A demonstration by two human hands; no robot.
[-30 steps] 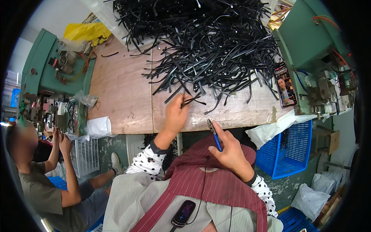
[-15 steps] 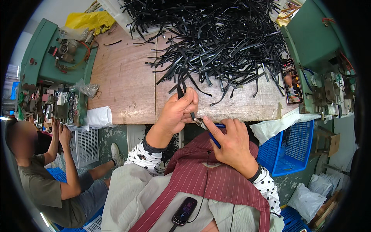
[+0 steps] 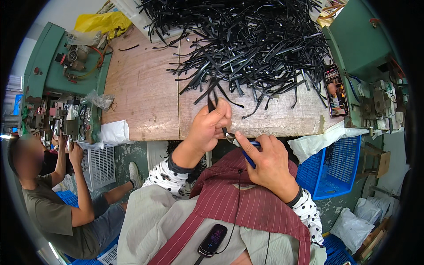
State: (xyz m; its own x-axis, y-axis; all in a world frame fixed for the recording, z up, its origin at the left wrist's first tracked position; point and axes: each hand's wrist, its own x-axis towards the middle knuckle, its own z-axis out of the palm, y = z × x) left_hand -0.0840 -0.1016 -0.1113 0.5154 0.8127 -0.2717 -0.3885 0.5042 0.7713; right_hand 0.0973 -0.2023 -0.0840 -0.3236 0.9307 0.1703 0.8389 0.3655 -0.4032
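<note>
My left hand (image 3: 206,127) is closed around black eyeglass temples (image 3: 211,105). Their far ends stick up past the fingers toward the pile, and how many are in the grip is partly hidden. In my right hand (image 3: 274,164) are pliers with blue handles (image 3: 248,160), the forefinger stretched along them. The metal jaws (image 3: 231,137) meet the near end of a temple just below my left fingers; whether they are clamped on it is too small to tell. A large heap of black temples (image 3: 265,53) spreads over the far part of the wooden table.
Green machines (image 3: 66,57) flank the table on the left and right. A phone-like printed item (image 3: 336,92) lies by the right machine. Blue crates (image 3: 338,168) and white bags (image 3: 353,221) stand low at right. A co-worker (image 3: 53,207) sits at the left machine.
Both hands have shifted slightly right together, with the temples and pliers still in them. The temples in my left hand are angled a little differently. The co-worker's hands have moved slightly.
</note>
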